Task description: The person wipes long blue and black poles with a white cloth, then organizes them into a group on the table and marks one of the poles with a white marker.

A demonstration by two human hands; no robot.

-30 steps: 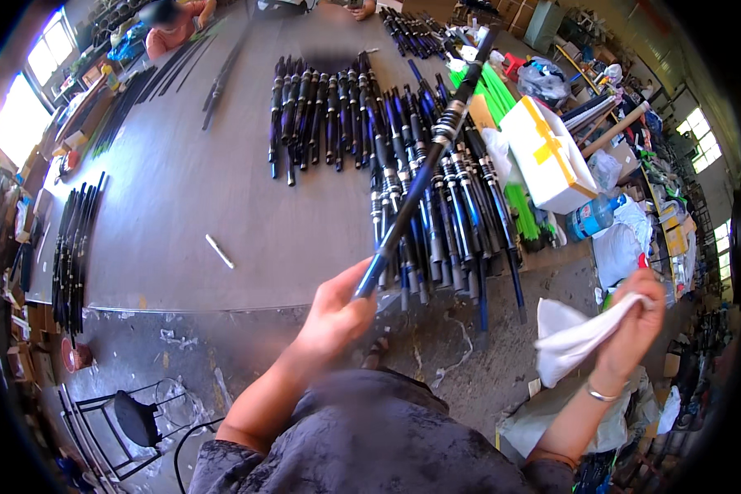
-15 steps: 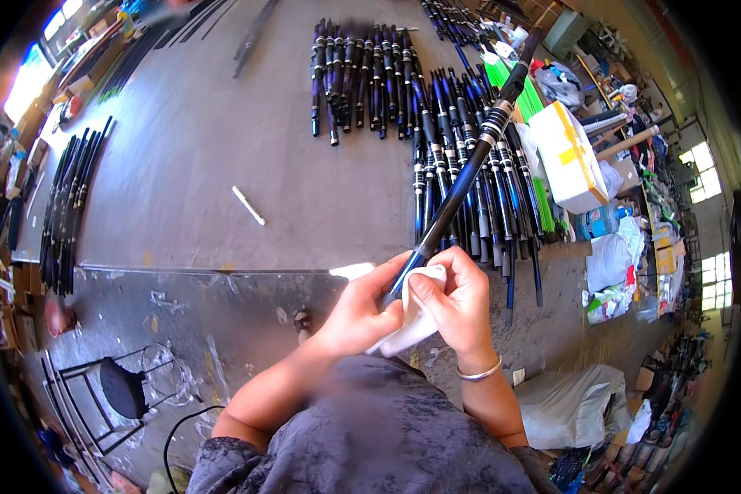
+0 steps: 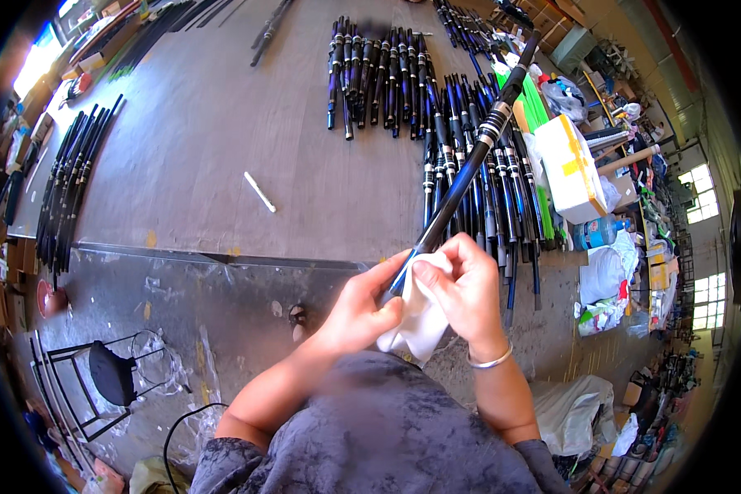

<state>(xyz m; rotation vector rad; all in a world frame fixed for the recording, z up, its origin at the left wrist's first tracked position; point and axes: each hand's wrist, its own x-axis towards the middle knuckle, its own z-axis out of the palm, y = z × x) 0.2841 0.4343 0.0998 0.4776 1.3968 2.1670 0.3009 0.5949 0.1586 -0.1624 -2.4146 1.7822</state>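
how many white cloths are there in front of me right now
1: a white cloth held against the dark rod between the left hand and right hand. More could be hidden in the clutter.

A long dark rod (image 3: 469, 169), blue-black with silver bands near its upper part, slants up and to the right above the bench, its lower end wrapped in a crumpled white cloth (image 3: 420, 317). The cloth hangs loosely below the rod's lower end.

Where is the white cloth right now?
The white cloth is low in the head view, between the left hand and right hand, wrapped round the rod.
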